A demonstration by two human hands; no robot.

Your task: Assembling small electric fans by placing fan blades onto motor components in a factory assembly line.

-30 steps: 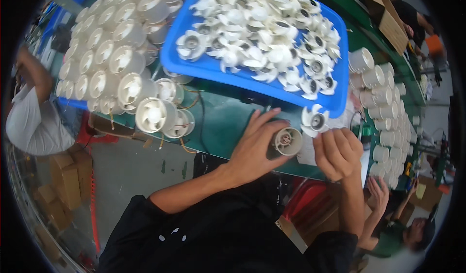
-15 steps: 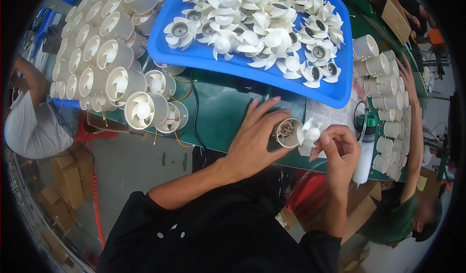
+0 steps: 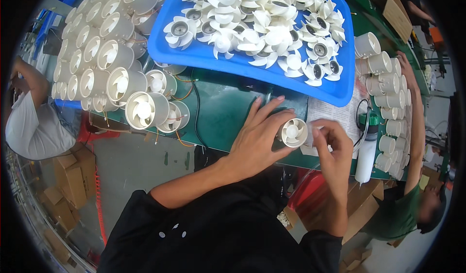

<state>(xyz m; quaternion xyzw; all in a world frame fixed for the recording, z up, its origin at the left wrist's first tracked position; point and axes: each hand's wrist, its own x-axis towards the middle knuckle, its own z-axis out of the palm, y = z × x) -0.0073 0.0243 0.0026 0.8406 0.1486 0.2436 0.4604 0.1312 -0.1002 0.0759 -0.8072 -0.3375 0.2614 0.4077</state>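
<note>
My left hand [image 3: 257,137] is wrapped round a small white cylindrical fan housing [image 3: 283,136], its mouth turned toward me. Inside the housing sits a white fan impeller [image 3: 292,132], with its round hub and blades facing out. Just right of the rim is my right hand [image 3: 334,144], its fingers loosely bent and slightly blurred, with nothing visible between thumb and fingers. Beyond my hands, a blue tray [image 3: 218,65] holds a heap of loose white impellers [image 3: 252,25], some hub-up and some showing dark metal-lined centres.
Stacked fan housings [image 3: 111,55] with wires crowd the left of the green table [image 3: 218,103]. On the right stand a white bottle with a green cap [image 3: 366,147], printed paper [image 3: 330,113] and more housings [image 3: 388,88]. A co-worker's arm [image 3: 415,132] reaches along the right side.
The impeller that my right hand held beside the housing now sits inside it. My right hand has let go and stays close to the rim. My left hand has barely moved.
</note>
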